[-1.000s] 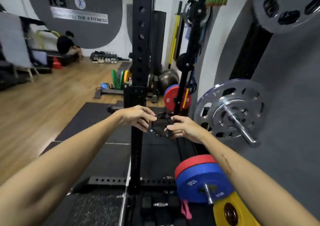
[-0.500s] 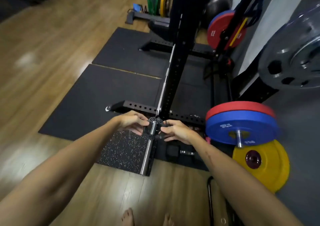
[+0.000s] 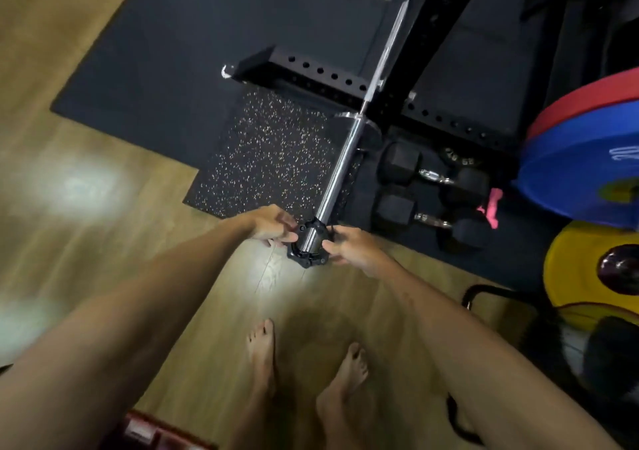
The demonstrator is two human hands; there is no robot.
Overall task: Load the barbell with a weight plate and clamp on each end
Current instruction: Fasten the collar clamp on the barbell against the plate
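A black barbell clamp [image 3: 308,245] is held ringed around the near tip of the chrome barbell sleeve [image 3: 337,169], pinched on its left rim by the left hand [image 3: 273,223] and on its right rim by the right hand [image 3: 349,247], fingers curled on both. The clamp is judged light, rigid plastic, best gripped by opposite rims; the steel sleeve looks smooth and slippery. No weight plate is seen on this sleeve; blue and red bumper plates [image 3: 581,159] are stacked at the right.

Glossy chrome barbell sleeve [image 3: 340,169], matt black plastic clamp [image 3: 307,247]
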